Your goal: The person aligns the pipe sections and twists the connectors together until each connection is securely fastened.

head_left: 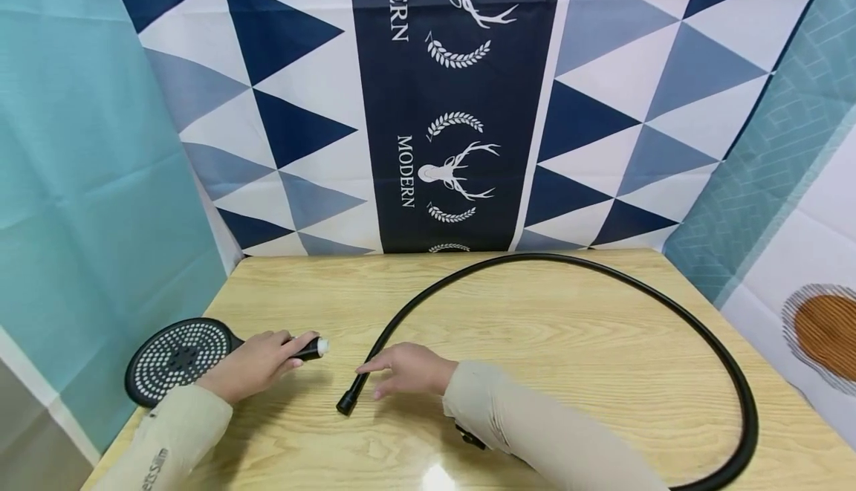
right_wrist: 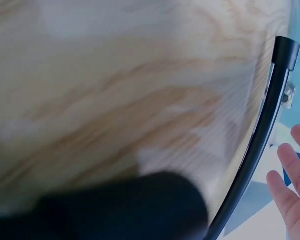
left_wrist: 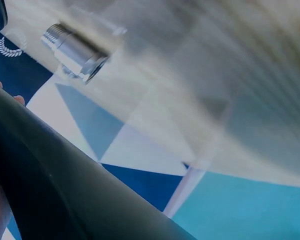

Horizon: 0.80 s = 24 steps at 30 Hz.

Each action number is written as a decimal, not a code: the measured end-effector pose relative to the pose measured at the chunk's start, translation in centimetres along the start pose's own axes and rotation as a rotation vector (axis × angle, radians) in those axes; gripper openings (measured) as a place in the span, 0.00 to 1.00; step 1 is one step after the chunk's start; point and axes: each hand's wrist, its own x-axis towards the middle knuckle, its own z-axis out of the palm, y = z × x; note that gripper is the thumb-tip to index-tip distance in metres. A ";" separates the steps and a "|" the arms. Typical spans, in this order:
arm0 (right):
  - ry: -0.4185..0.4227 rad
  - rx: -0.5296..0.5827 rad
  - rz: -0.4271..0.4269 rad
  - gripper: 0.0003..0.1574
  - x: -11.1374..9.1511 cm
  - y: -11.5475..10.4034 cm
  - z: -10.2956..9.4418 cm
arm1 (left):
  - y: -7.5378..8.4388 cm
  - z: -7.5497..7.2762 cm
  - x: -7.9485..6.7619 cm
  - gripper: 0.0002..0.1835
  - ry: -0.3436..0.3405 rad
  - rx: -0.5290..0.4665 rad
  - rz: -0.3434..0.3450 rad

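My left hand (head_left: 257, 362) grips the handle (head_left: 309, 350) of a black shower head. Its round perforated face (head_left: 180, 357) points up at the left, and a pale tip shows at the handle's end. In the left wrist view the dark handle (left_wrist: 65, 170) fills the lower left. A chrome threaded fitting (left_wrist: 77, 52) lies on the wood there; I cannot make it out in the head view. My right hand (head_left: 411, 368) hovers with fingers extended by a black shower hose (head_left: 461, 274), near its end connector (head_left: 347, 401). In the right wrist view the fingers are apart from the hose (right_wrist: 260, 130).
The hose loops in a wide arc across the light wooden table (head_left: 535, 342) to the right front. A patterned cloth (head_left: 294, 105) hangs behind, with teal cloth (head_left: 87, 179) at the left. A dark blurred shape (right_wrist: 125, 210) covers the right wrist view's bottom.
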 end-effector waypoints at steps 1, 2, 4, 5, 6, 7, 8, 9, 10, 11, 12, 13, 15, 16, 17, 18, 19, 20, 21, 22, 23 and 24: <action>-0.004 -0.036 -0.015 0.28 0.2 -0.1 0.1 | 0.1 -0.1 0.2 0.22 0.016 0.007 0.016; -0.011 -0.068 -0.023 0.28 0.5 -0.2 0.2 | 0.2 -0.3 0.3 0.22 0.028 0.012 0.030; -0.033 -0.133 -0.039 0.28 1.0 -0.4 0.4 | 0.5 -0.5 0.5 0.22 0.053 0.020 0.046; -0.046 -0.171 -0.050 0.28 1.3 -0.5 0.6 | 0.6 -0.7 0.6 0.23 0.060 0.020 0.048; -0.058 -0.216 -0.066 0.27 1.5 -0.6 0.7 | 0.8 -0.8 0.6 0.23 0.065 0.024 0.046; -0.068 -0.257 -0.080 0.27 1.8 -0.7 0.8 | 0.9 -0.9 0.6 0.24 0.072 0.028 0.043; -0.078 -0.289 -0.086 0.27 2.0 -0.8 1.0 | 1.0 -1.1 0.6 0.24 0.075 0.032 0.035; -0.082 -0.319 -0.098 0.27 2.1 -0.8 1.0 | 1.2 -1.3 0.7 0.24 0.080 0.036 0.027; -0.084 -0.348 -0.104 0.26 2.3 -0.9 1.1 | 1.3 -1.5 0.7 0.24 0.083 0.032 0.025; -0.084 -0.375 -0.109 0.26 2.4 -0.9 1.2 | 1.3 -1.7 0.8 0.25 0.081 0.032 0.023; -0.085 -0.397 -0.107 0.26 2.5 -1.0 1.3 | 1.4 -1.9 0.9 0.25 0.080 0.035 0.026; -0.085 -0.414 -0.104 0.26 2.5 -1.0 1.4 | 1.5 -2.1 1.1 0.25 0.081 0.040 0.033; -0.080 -0.445 -0.095 0.25 2.6 -0.9 1.5 | 1.5 -2.4 1.4 0.26 0.077 0.048 0.048; -0.080 -0.459 -0.086 0.25 2.7 -0.9 1.6 | 1.5 -2.6 1.6 0.26 0.077 0.053 0.058; -0.078 -0.472 -0.081 0.25 2.7 -0.9 1.7 | 1.6 -2.7 1.7 0.26 0.076 0.058 0.068; -0.077 -0.480 -0.072 0.25 2.7 -1.0 1.8 | 1.6 -2.9 1.8 0.26 0.074 0.057 0.074; -0.071 -0.494 -0.069 0.24 2.8 -1.0 1.9 | 1.6 -3.0 1.9 0.26 0.077 0.057 0.081; -0.062 -0.512 -0.070 0.23 2.8 -1.0 2.0 | 1.6 -3.1 2.0 0.26 0.083 0.053 0.087; -0.053 -0.532 -0.079 0.21 2.9 -1.1 2.1 | 1.6 -3.2 2.0 0.26 0.091 0.053 0.094; -0.044 -0.545 -0.086 0.20 3.0 -1.2 2.2 | 1.5 -3.3 2.0 0.26 0.105 0.056 0.102; -0.037 -0.558 -0.096 0.18 3.1 -1.3 2.3 | 1.5 -3.3 2.0 0.26 0.120 0.057 0.110; -0.033 -0.575 -0.105 0.16 3.2 -1.5 2.3 | 1.5 -3.3 2.1 0.27 0.142 0.061 0.121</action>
